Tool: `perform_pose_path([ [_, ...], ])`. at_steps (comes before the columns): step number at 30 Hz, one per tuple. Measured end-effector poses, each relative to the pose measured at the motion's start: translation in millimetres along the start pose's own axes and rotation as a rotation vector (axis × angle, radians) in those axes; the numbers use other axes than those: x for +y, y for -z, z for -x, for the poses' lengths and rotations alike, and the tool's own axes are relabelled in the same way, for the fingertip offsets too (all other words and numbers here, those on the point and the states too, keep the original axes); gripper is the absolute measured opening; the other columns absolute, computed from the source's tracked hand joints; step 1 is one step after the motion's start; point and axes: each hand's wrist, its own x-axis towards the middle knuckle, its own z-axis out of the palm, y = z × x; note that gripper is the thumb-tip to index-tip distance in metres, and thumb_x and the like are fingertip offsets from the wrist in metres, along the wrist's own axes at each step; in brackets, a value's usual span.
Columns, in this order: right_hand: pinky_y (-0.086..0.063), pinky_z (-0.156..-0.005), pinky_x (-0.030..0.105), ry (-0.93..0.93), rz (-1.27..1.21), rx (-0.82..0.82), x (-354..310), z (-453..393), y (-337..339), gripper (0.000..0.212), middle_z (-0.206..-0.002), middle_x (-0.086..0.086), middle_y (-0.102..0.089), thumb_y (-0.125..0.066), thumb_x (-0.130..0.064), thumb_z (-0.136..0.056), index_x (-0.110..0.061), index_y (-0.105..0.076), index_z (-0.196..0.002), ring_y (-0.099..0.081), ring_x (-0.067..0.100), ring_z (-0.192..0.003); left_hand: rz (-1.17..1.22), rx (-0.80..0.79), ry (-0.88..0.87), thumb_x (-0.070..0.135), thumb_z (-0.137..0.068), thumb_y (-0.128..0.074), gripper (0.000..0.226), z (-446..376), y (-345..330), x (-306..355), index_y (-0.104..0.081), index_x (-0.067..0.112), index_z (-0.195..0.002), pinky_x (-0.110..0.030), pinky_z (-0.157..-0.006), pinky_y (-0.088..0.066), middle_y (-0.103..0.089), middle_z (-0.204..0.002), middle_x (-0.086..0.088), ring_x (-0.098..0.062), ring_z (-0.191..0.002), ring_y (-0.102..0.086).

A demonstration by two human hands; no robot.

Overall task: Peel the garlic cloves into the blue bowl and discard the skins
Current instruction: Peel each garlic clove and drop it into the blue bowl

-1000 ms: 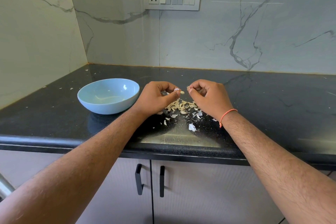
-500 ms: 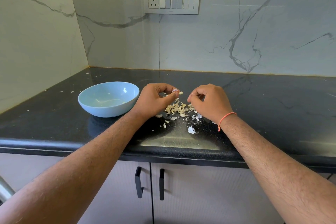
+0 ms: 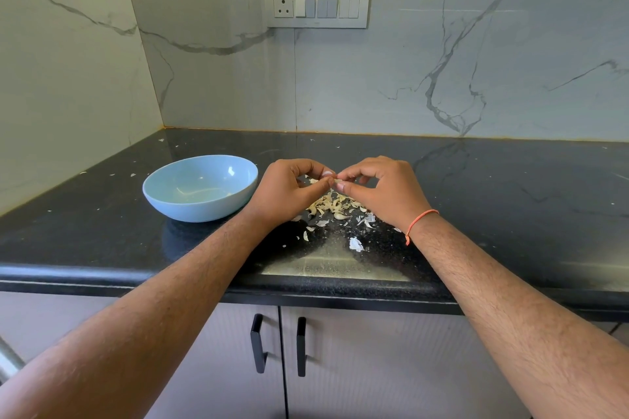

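Head view: left hand (image 3: 289, 190) and right hand (image 3: 381, 189) pinch one garlic clove (image 3: 337, 181), its axis hidden.

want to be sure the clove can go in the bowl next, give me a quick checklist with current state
1. Small pale garlic clove pinched between left hand and right hand: ok.
2. Clove fully peeled: cannot tell, fingers cover it.
3. Round light blue bowl upright on the black stone countertop, to the left of the hands: ok.
4. Path to bowl free: ok.
5. Loose papery garlic skins discarded: not ok, they lie on the countertop under the hands.
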Motion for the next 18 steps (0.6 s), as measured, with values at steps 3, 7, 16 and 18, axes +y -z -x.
perform_pose_path([
  [3,-0.050,-0.075,0.009,-0.016,-0.034,0.013,-4,1,2,0.012,-0.082,-0.019,-0.076,-0.089,-0.028,-0.081,-0.031,-0.083,-0.091,-0.068,0.000,-0.078,0.024,0.003,0.008,0.030,-0.093,-0.080,0.009,-1,-1,-1,-0.081,0.024,-0.100,-0.041,-0.066,-0.061,-0.080,-0.089,0.015,-0.025,-0.064,-0.070],
  [7,-0.049,-0.073,0.008,-0.029,-0.049,0.007,-4,1,1,0.010,-0.082,-0.019,-0.076,-0.087,-0.026,-0.085,-0.031,-0.084,-0.093,-0.069,0.001,-0.079,-0.003,0.018,0.009,0.034,-0.092,-0.081,0.013,-2,0,-2,-0.082,0.023,-0.100,-0.038,-0.066,-0.061,-0.080,-0.087,0.014,-0.018,-0.067,-0.073],
  [16,-0.059,-0.073,0.028,-0.120,-0.108,0.065,-6,2,1,0.002,-0.076,-0.011,-0.074,-0.082,-0.028,-0.088,-0.027,-0.081,-0.087,-0.067,0.011,-0.073,-0.107,0.061,-0.067,0.029,-0.099,-0.074,0.011,4,-2,10,-0.081,0.024,-0.105,-0.009,-0.060,-0.045,-0.076,-0.082,0.019,-0.003,-0.061,-0.066],
  [18,-0.059,-0.075,0.030,-0.129,-0.115,0.067,-8,2,1,0.003,-0.078,-0.011,-0.075,-0.082,-0.028,-0.089,-0.027,-0.081,-0.087,-0.067,0.011,-0.075,-0.114,0.065,-0.064,0.030,-0.100,-0.072,0.011,5,-1,14,-0.081,0.026,-0.105,-0.014,-0.060,-0.048,-0.077,-0.083,0.017,-0.009,-0.066,-0.069],
])
